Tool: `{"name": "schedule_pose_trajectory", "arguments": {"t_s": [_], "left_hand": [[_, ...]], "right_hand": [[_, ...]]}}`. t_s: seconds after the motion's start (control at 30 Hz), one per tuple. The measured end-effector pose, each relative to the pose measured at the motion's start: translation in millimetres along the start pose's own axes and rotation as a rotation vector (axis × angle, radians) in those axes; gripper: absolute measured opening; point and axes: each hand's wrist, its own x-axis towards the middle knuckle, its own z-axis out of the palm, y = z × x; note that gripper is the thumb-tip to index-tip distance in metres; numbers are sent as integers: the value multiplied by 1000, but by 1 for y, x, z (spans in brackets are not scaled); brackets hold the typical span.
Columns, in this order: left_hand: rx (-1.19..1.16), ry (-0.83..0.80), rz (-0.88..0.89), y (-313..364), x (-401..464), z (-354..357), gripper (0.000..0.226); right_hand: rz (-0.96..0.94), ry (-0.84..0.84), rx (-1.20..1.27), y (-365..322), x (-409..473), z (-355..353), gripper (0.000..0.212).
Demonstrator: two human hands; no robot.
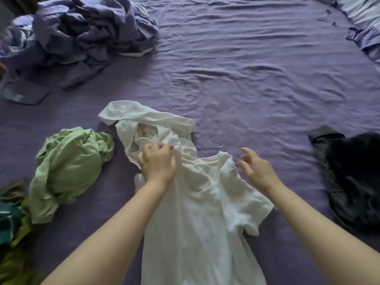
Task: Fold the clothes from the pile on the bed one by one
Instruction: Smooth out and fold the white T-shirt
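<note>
white t-shirt [197,223] spread lengthwise at the near edge of the bed [257,83], hem toward the near edge, collar pointing to the far side, upper half still bunched and twisted. thin, light, limp cotton by the look of it: no stiffness to rely on, likely to drag and crease instead of sliding flat, nothing fragile. best taken at the shoulder seams or sleeve ends and pulled outward, then smoothed with flat palms.

left hand [157,161] down on the crumpled upper left part, fingers curled into the cloth and gripping a fold. right hand [254,166] just beside the right shoulder of the shirt, fingers loose and spread, holding nothing, seemingly clear of the fabric. right sleeve [246,212] fanned out toward the right edge; left sleeve flipped up past the collar.

toward the near left corner, a dark green and teal heap [12,212], only partly in view. just beyond, a crumpled light green garment [67,167], close beside the shirt's left side and probably in the way of spreading that sleeve. near the right edge, a dark black garment [353,177], well apart. further on the left, a flat dark object [24,93], unclear what. at the far left corner, a rumpled purple bedding heap [86,33]; at the far right corner, pale blue bedding [364,21]. wrinkled sheet between.
</note>
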Motion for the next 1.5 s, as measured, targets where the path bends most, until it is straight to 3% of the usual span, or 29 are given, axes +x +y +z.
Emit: {"name": "schedule_pose_trajectory", "arguments": {"t_s": [0.17, 0.27, 0.33, 0.43, 0.5, 0.6, 0.77, 0.83, 0.93, 1.03, 1.17, 1.27, 1.37, 1.43, 1.5], "left_hand": [[-51, 133, 316, 26, -29, 53, 27], [-158, 7, 524, 52, -34, 67, 23], [-271, -136, 618, 65, -35, 75, 25], [-330, -246, 650, 81, -33, 82, 34], [-309, -195, 668, 88, -31, 86, 31], [-232, -139, 704, 95, -29, 94, 33], [165, -494, 829, 113, -34, 91, 56], [282, -535, 811, 116, -35, 96, 67], [347, -500, 767, 115, -32, 109, 74], [263, -380, 692, 123, -26, 110, 68], [172, -306, 463, 137, 5, 110, 47], [134, -290, 451, 138, 22, 111, 23], [-39, -174, 377, 140, 29, 110, 15], [-89, -131, 325, 143, 27, 111, 16], [-32, -56, 388, 141, 15, 114, 25]], "right_hand": [[89, -34, -210, 60, -28, 19, 50], [73, -17, -303, 73, -46, 27, 50], [102, -22, -320, 75, -51, 32, 32], [130, 156, -70, 82, -49, 27, 9], [187, 291, 92, 85, -43, 12, 7], [251, 339, 96, 93, -25, -15, 11], [232, 326, -17, 104, -4, -30, 16], [270, 337, 44, 102, -6, -27, 22], [285, 349, 132, 98, -19, -12, 50], [223, 327, 10, 101, -34, 6, 67], [166, 414, 13, 111, -36, 12, 53], [190, 403, -16, 120, -34, 6, 48], [217, 481, -162, 125, -33, 0, 43], [61, 603, -340, 127, -33, 3, 38], [-115, 632, -455, 126, -34, 11, 38]]}}
